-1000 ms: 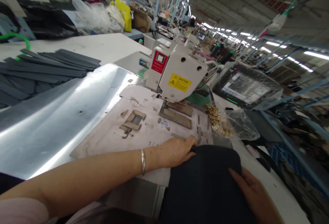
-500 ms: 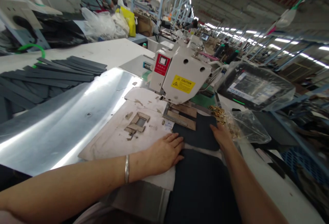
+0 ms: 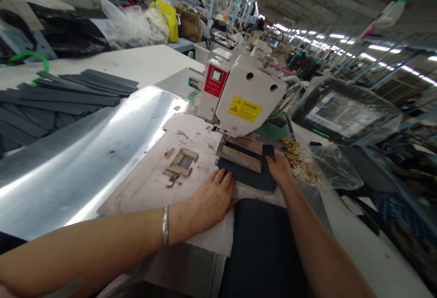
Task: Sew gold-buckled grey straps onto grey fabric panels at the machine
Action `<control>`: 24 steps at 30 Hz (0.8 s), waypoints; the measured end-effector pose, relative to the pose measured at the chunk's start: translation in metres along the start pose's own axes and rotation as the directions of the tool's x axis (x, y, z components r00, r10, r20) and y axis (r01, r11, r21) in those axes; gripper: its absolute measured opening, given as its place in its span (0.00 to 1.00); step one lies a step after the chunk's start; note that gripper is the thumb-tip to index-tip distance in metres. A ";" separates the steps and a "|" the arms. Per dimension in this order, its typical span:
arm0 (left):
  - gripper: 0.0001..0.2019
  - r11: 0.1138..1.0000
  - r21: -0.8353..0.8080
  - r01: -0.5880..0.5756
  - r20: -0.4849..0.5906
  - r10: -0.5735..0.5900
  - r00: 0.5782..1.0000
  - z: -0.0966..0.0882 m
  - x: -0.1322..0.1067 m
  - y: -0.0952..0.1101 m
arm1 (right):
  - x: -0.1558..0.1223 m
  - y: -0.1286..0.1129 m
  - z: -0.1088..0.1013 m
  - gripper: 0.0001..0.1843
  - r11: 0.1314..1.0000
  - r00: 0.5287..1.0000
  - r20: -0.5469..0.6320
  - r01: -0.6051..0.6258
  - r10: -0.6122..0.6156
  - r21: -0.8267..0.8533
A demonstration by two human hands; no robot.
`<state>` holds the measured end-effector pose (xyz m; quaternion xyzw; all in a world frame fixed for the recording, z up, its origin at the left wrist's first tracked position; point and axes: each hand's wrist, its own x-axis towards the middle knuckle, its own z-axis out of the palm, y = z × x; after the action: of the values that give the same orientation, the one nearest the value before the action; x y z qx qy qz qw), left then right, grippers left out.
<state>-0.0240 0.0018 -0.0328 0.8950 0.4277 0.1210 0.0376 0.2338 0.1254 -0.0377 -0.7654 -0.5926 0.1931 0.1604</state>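
Observation:
A small dark blue-grey panel [image 3: 254, 178] lies partly under the metal clamp frame [image 3: 239, 157] of a sewing machine [image 3: 251, 93]. My left hand [image 3: 213, 200] rests flat, fingers stretched out, with its fingertips at the panel's lower left edge. On the other side, my right hand [image 3: 280, 170] grips the panel's right edge, thumb side hidden from view. Nearer to me lies a larger dark piece [image 3: 262, 248], touched by neither hand's fingertips as far as I can see. Beneath the left hand is a pale, worn sheet [image 3: 136, 188] with a cardboard frame [image 3: 182, 163] stuck on it.
Dark strips [image 3: 68, 100] lie piled on the left beside a shiny metal plate [image 3: 112, 147]. To the right are a plastic bag of gold-coloured metal parts [image 3: 302, 163] and a plastic-wrapped control screen [image 3: 344, 113]. People work at the back.
The small panel has shifted left and sits further under the clamp frame. My right hand has moved left with it, and my left hand has moved slightly left and up.

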 end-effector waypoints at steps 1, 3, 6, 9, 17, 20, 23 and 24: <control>0.24 1.000 -0.012 -0.005 0.005 0.005 1.000 0.000 0.001 -0.001 | -0.002 -0.003 -0.003 0.16 0.999 0.998 -0.070 -0.008 0.005 -0.048; 0.23 0.999 -0.025 -0.021 0.010 0.021 1.000 0.000 0.001 -0.003 | -0.013 -0.005 -0.012 0.21 0.995 0.985 -0.171 0.020 -0.036 -0.097; 0.23 0.999 -0.012 -0.046 0.004 0.046 0.999 0.000 0.002 -0.005 | -0.046 0.001 -0.028 0.27 0.977 0.967 -0.141 0.209 -0.212 -0.041; 0.22 0.998 -0.002 -0.061 -0.018 0.061 0.998 0.000 0.002 -0.006 | -0.091 0.017 -0.034 0.25 0.917 0.916 0.055 0.398 -0.398 -0.003; 0.12 0.997 0.008 -0.076 -0.016 0.076 0.997 -0.007 0.010 -0.008 | -0.138 0.031 -0.018 0.24 0.841 0.846 0.147 0.529 -0.513 -0.111; 0.09 0.998 -0.011 -0.068 -0.025 0.068 0.997 -0.006 0.012 -0.009 | -0.134 0.029 -0.020 0.18 0.816 0.821 0.070 0.571 -0.567 -0.087; 0.08 0.998 -0.007 -0.066 -0.024 0.066 0.998 -0.004 0.013 -0.010 | -0.130 0.030 -0.022 0.14 0.774 0.776 0.008 0.631 -0.631 -0.052; 0.08 0.998 -0.003 -0.067 -0.024 0.067 0.997 -0.004 0.013 -0.011 | -0.129 0.031 -0.021 0.13 0.762 0.763 -0.006 0.646 -0.647 -0.045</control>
<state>-0.0254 0.0183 -0.0285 0.9073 0.3975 0.1337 0.0302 0.2411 -0.0077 -0.0200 -0.5195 -0.8219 0.1062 0.2080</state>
